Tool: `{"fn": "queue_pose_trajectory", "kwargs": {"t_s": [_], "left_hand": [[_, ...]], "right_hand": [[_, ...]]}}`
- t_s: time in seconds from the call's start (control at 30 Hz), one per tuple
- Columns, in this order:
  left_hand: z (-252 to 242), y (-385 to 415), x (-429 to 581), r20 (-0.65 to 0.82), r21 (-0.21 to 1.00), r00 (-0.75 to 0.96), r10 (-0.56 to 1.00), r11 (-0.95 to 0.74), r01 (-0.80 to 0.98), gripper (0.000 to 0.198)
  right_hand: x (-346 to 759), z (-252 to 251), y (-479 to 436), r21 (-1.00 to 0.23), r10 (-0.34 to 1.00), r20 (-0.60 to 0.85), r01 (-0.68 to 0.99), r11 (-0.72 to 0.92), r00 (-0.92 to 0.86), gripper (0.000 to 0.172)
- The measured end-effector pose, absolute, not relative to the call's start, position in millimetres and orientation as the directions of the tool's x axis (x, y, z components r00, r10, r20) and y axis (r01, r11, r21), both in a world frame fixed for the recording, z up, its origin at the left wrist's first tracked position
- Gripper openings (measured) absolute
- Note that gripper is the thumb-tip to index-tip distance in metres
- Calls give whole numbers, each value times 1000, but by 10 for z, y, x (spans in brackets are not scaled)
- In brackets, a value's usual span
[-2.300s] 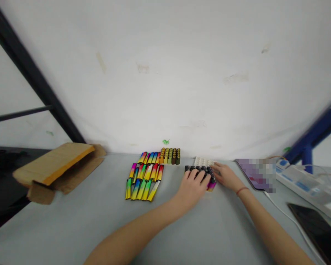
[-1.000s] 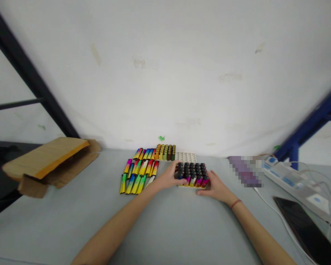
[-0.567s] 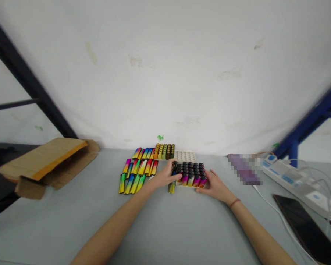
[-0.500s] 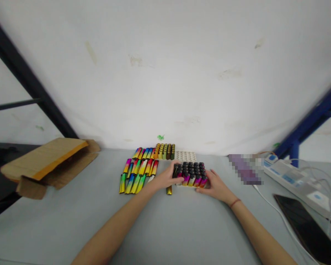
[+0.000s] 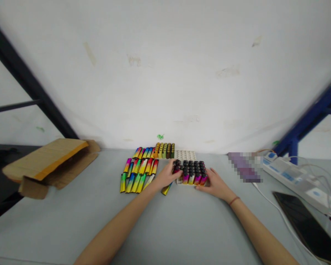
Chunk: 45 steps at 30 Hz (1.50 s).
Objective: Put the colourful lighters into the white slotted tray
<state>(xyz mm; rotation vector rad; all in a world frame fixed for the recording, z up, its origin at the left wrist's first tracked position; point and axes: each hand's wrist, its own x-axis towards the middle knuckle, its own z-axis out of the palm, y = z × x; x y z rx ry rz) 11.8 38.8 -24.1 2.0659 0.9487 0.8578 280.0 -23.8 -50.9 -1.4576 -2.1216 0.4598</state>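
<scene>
Upright lighters (image 5: 194,172) with black tops and pink, purple and yellow bodies stand in rows in a white tray (image 5: 179,181). My left hand (image 5: 165,176) is closed on one or more dark-topped lighters (image 5: 177,166) at the tray's left side; its fingertips are partly hidden. At the right side my right hand (image 5: 215,184) grips the tray, thumb at the front corner and fingers along the edge. A loose gold and blue metallic piece (image 5: 166,190) lies on the table just below my left hand.
Several shiny rainbow pieces (image 5: 138,167) lie in rows to the left. Behind stand a block of gold-topped pieces (image 5: 164,150) and a white holed tray (image 5: 185,155). A cardboard box (image 5: 48,162) is at left; a power strip (image 5: 295,180), cables and a black phone (image 5: 303,224) at right.
At the tray's left side, my left hand has shifted, and the dark-topped lighters there now stand apart from the other rows. The loose gold piece has turned to a slant. My right hand stays put.
</scene>
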Motion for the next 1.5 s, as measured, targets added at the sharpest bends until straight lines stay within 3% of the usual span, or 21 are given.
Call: {"fn": "queue_pose_trajectory", "kwargs": {"t_s": [0.13, 0.33, 0.47, 0.63, 0.8, 0.9, 1.2, 1.5], "left_hand": [[-244, 331, 161, 243, 825, 499, 832, -448, 344, 44], [2, 542, -43, 282, 911, 111, 953, -303, 281, 42], [193, 911, -689, 143, 919, -95, 985, -97, 381, 39], [260, 1211, -1180, 3, 688, -188, 982, 135, 713, 27], [380, 1361, -855, 18, 385, -132, 991, 115, 916, 30], [410, 1423, -660, -10, 272, -106, 994, 104, 957, 36], [283, 1470, -746, 51, 151, -150, 987, 141, 978, 53], [201, 1514, -874, 24, 81, -121, 992, 119, 990, 45]], "right_hand": [[2800, -516, -237, -544, 929, 245, 754, 368, -277, 84], [2823, -564, -234, -538, 928, 249, 758, 370, -276, 81], [2827, -579, -229, -535, 925, 259, 756, 376, -277, 82], [2824, -587, -224, -536, 928, 262, 760, 367, -264, 81], [2822, -595, -232, -533, 925, 270, 759, 374, -266, 81], [2818, -592, -240, -529, 924, 277, 761, 375, -263, 81], [2820, -605, -234, -521, 928, 253, 770, 367, -272, 83], [2817, -598, -233, -518, 931, 241, 775, 363, -275, 83]]}}
